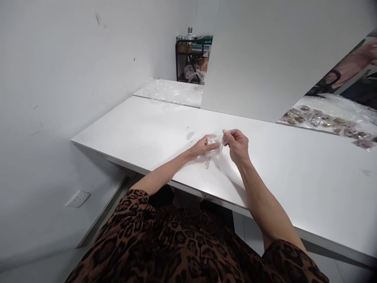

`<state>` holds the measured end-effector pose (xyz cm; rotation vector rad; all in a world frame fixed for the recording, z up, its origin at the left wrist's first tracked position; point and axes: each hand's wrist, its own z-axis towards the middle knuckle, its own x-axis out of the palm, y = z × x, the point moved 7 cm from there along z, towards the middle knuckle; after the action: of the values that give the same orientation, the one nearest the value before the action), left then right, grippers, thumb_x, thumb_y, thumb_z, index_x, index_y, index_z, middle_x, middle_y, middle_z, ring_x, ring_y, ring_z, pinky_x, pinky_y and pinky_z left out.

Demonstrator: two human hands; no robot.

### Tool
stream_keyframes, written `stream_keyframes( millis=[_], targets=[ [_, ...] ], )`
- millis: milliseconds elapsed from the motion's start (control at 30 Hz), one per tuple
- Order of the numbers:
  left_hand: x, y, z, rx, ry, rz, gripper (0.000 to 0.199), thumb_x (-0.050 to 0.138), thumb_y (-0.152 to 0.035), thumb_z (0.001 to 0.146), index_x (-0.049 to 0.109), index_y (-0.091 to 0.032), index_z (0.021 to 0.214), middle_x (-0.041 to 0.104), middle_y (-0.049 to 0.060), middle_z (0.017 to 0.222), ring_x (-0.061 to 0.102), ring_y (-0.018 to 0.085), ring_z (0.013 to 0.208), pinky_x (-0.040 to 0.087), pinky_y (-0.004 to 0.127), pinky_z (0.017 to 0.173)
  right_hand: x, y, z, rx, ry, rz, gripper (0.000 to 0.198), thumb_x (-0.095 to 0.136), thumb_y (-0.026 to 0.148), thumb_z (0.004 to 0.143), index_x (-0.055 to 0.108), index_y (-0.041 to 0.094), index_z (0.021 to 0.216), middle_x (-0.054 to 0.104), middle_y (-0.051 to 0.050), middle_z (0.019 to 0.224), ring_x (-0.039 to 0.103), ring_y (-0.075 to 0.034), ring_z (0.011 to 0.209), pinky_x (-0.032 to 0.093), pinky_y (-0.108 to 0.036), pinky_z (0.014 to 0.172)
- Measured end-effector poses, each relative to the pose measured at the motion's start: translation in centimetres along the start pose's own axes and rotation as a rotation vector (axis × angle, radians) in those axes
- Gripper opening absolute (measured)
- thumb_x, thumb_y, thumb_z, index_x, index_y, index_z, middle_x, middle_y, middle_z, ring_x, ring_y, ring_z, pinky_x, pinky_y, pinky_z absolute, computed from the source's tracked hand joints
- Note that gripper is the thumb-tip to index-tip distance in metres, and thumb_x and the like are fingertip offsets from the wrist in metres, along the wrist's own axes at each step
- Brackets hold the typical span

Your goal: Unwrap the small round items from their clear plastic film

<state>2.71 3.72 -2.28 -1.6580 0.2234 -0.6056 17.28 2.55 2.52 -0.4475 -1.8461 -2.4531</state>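
Above the white table (165, 129), my left hand (203, 147) is closed around a small clear plastic bag (214, 142). Its thumb presses on the front of the crinkled plastic. Just right of it, my right hand (237, 143) pinches at the bag's right edge, thumb and forefinger together. Whether the bag has anything in it, I cannot tell. Grey worn marks (207, 162) show on the table surface below and behind my hands.
A grey upright partition (256, 59) stands along the table's far edge. Behind it lie clear plastic bags (173, 92) at left and several wrapped brownish pieces (326, 120) at right. A black shelf rack (191, 53) stands behind; a person's arm (353, 61) shows at far right.
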Motion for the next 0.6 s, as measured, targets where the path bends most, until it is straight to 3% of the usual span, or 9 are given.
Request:
stream_keyframes(
  millis=[100, 200, 333, 400, 467, 533, 600],
  targets=[
    [-0.1, 1.1, 0.2, -0.089, -0.020, -0.109, 0.067, 0.095, -0.031, 0.065, 0.060, -0.016, 0.120, 0.071, 0.008, 0.106, 0.068, 0.017, 0.089, 0.054, 0.036, 0.091, -0.5, 0.6, 0.2, 0.011, -0.023, 0.129, 0.051, 0.095, 0.056, 0.060, 0.059, 0.022, 0.071, 0.059, 0.003, 0.067, 0.050, -0.008, 0.058, 0.041, -0.022, 0.050],
    [-0.6, 1.2, 0.2, -0.136, -0.063, -0.352, 0.051, 0.086, -0.017, 0.072, 0.061, -0.017, 0.116, 0.072, 0.005, 0.100, 0.070, 0.015, 0.083, 0.057, 0.035, 0.087, -2.2, 1.7, 1.1, -0.064, -0.084, 0.235, 0.048, 0.094, 0.050, 0.065, 0.057, 0.022, 0.075, 0.061, 0.003, 0.071, 0.053, -0.008, 0.060, 0.045, -0.021, 0.053],
    [-1.4, -0.1, -0.2, -0.157, -0.122, -0.612, 0.023, 0.070, -0.025, 0.090, 0.064, -0.014, 0.109, 0.074, 0.008, 0.096, 0.074, 0.018, 0.086, 0.058, 0.029, 0.078, -4.4, 1.9, 2.3, -0.108, -0.153, 0.337, 0.040, 0.088, 0.041, 0.077, 0.053, 0.022, 0.077, 0.062, 0.004, 0.073, 0.058, -0.008, 0.061, 0.050, -0.020, 0.053],
    [-1.5, -0.8, -0.3, -0.146, -0.097, -0.676, 0.035, 0.063, -0.043, 0.097, 0.066, -0.012, 0.111, 0.075, 0.012, 0.100, 0.076, 0.023, 0.090, 0.058, 0.029, 0.075, -4.7, 1.7, 2.5, -0.088, -0.154, 0.378, 0.037, 0.086, 0.039, 0.079, 0.053, 0.022, 0.078, 0.065, 0.003, 0.077, 0.063, -0.009, 0.065, 0.051, -0.021, 0.053],
    [-1.4, -0.8, -0.2, -0.148, -0.078, -0.692, 0.052, 0.063, -0.058, 0.094, 0.066, -0.013, 0.118, 0.075, 0.014, 0.106, 0.076, 0.027, 0.097, 0.060, 0.034, 0.079, -4.3, 1.8, 2.3, -0.075, -0.119, 0.396, 0.035, 0.085, 0.039, 0.081, 0.054, 0.023, 0.079, 0.069, 0.001, 0.085, 0.067, -0.011, 0.071, 0.052, -0.022, 0.053],
    [-1.4, 0.0, -0.1, -0.197, -0.109, -0.668, 0.055, 0.072, -0.057, 0.090, 0.065, -0.015, 0.124, 0.074, 0.014, 0.106, 0.076, 0.029, 0.098, 0.061, 0.040, 0.086, -3.6, 2.3, 1.8, -0.072, -0.074, 0.401, 0.034, 0.084, 0.040, 0.082, 0.055, 0.023, 0.080, 0.073, 0.000, 0.092, 0.070, -0.014, 0.077, 0.054, -0.023, 0.055],
    [-1.7, 1.1, 0.0, -0.258, -0.179, -0.624, 0.044, 0.078, -0.041, 0.088, 0.066, -0.015, 0.121, 0.074, 0.011, 0.097, 0.076, 0.025, 0.089, 0.061, 0.040, 0.086, -3.0, 3.0, 1.3, -0.064, -0.055, 0.411, 0.033, 0.084, 0.041, 0.081, 0.057, 0.023, 0.079, 0.074, 0.000, 0.092, 0.070, -0.014, 0.077, 0.055, -0.025, 0.057]
  ],
)
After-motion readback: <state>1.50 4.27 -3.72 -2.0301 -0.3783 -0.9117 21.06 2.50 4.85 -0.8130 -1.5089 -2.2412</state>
